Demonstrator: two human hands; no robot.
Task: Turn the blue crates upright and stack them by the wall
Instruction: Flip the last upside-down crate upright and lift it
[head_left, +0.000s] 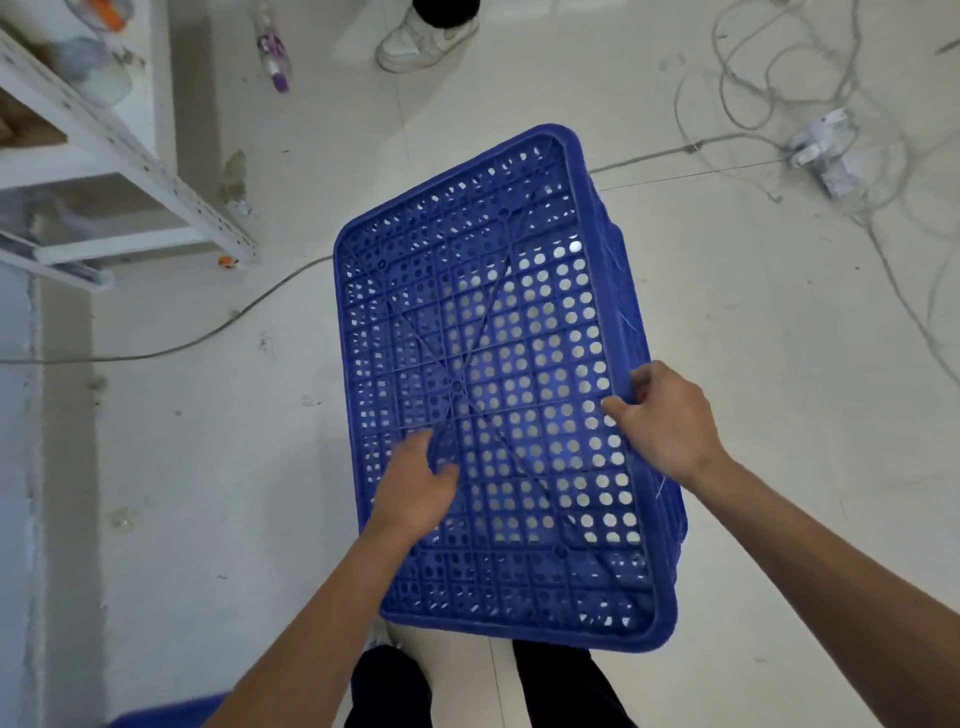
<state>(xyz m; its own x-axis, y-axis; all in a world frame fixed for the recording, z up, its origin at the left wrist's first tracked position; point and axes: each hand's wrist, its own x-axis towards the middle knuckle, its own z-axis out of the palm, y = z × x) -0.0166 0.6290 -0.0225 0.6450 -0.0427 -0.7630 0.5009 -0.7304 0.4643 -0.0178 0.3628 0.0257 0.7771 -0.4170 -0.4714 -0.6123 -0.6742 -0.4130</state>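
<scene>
A blue perforated crate (483, 322) fills the middle of the head view, bottom side up, its ribbed underside facing me, held above the pale floor. My left hand (415, 486) lies on the underside near the crate's left edge, fingers curled into the grid. My right hand (667, 415) clamps the right edge, thumb on top and fingers over the side wall. A sliver of a second blue crate (166, 714) shows at the bottom left edge.
A white metal shelf rack (119, 150) stands at the upper left by the wall. Grey cables (810, 93) and a power strip (831, 143) lie on the floor upper right. Another person's white shoe (421, 39) is at the top. My legs (467, 686) are below the crate.
</scene>
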